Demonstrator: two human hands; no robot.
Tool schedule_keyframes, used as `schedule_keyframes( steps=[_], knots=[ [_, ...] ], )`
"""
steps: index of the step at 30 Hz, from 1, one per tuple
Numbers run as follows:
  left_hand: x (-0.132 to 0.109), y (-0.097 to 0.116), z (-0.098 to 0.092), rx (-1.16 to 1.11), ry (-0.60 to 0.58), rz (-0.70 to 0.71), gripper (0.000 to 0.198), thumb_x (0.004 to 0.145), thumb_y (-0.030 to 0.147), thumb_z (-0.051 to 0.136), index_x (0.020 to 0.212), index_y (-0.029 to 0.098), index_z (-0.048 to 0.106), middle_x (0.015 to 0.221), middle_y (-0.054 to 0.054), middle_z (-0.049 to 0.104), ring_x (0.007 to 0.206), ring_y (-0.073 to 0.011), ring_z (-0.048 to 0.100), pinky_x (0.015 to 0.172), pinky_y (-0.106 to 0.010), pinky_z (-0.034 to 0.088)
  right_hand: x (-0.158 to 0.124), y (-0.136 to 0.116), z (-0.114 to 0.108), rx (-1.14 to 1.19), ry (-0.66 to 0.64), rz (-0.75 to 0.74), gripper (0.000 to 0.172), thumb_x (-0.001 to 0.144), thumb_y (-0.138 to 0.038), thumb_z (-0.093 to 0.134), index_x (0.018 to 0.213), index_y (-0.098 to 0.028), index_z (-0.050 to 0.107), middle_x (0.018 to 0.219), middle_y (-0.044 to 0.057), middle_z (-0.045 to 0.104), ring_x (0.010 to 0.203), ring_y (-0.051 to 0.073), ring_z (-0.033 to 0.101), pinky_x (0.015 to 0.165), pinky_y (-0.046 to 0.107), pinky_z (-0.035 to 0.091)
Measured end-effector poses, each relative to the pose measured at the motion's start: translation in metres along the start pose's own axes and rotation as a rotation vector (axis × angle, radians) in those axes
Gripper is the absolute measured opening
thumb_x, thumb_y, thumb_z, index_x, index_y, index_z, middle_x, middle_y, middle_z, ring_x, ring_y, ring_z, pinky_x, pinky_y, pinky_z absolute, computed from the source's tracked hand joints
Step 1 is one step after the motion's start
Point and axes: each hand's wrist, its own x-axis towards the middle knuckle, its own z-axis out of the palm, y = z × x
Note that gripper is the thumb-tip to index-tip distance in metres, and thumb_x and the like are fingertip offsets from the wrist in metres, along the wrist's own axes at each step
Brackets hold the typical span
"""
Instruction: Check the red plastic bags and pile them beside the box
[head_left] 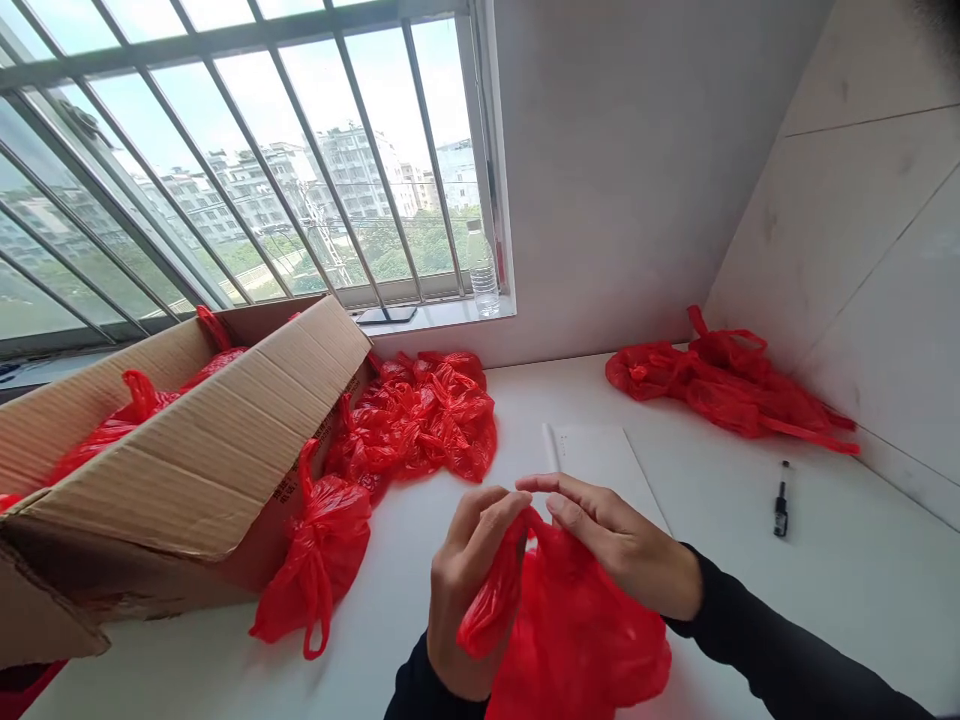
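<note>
A red plastic bag [577,630] hangs between my two hands above the near part of the white table. My left hand [469,580] is closed round the top of the bag, and a loose red flap puffs out beside the palm. From the other side, my right hand [619,530] pinches the bag's upper edge with thumb and fingers, its fingertips almost meeting those of the left. What the bag holds, if anything, cannot be made out. Left of my hands, a filled red bag [330,540] with loop handles leans against the cardboard box [217,430].
Inside the open box lie more red bags [142,410]. A heap of red bags [420,410] sits beside it, and another pile [720,380] at the back right. White paper [600,455], a black lighter-like object [781,505], a phone [386,315] and a bottle [482,270] are around.
</note>
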Motion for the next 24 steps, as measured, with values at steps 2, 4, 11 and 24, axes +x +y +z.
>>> schedule_keyframes(
  steps=[2,4,11,24],
  knots=[
    [-0.004,-0.006,0.005,0.04,0.047,0.019,0.036,0.094,0.005,0.054,0.125,0.023,0.062,0.108,-0.005,0.057,0.092,-0.0125,0.066,0.075,-0.02,0.054,0.004,0.007,-0.001,0.11,-0.112,-0.01,0.04,0.1,-0.052,0.046,0.12,-0.021,0.061,0.072,-0.003,0.054,0.063,0.015,0.05,0.066,0.03,0.045],
    [-0.005,-0.007,0.006,0.022,0.021,0.029,0.038,0.094,0.007,0.057,0.128,0.024,0.061,0.103,-0.004,0.057,0.087,-0.011,0.066,0.072,-0.018,0.054,0.008,0.012,-0.002,0.191,-0.18,-0.02,0.035,0.099,-0.05,0.05,0.111,-0.019,0.063,0.076,-0.002,0.056,0.067,0.014,0.051,0.067,0.03,0.044],
    [-0.009,0.008,-0.004,0.108,-0.137,0.024,0.045,0.104,0.026,0.037,0.149,0.027,0.045,0.142,-0.01,0.051,0.133,-0.0234,0.048,0.108,-0.039,0.045,0.001,0.004,-0.006,-0.081,0.145,-0.08,0.025,0.102,-0.043,0.047,0.098,-0.021,0.059,0.097,0.001,0.063,0.09,0.016,0.059,0.081,0.031,0.046],
    [-0.086,-0.017,-0.014,0.346,-0.197,-0.177,0.05,0.104,0.029,0.032,0.155,0.024,0.034,0.165,-0.005,0.028,0.153,-0.0307,0.018,0.121,-0.053,0.024,-0.054,0.056,-0.006,-0.455,0.657,-0.01,0.021,0.105,-0.037,0.037,0.117,-0.028,0.051,0.125,0.004,0.066,0.112,0.02,0.064,0.093,0.038,0.051]
  ],
)
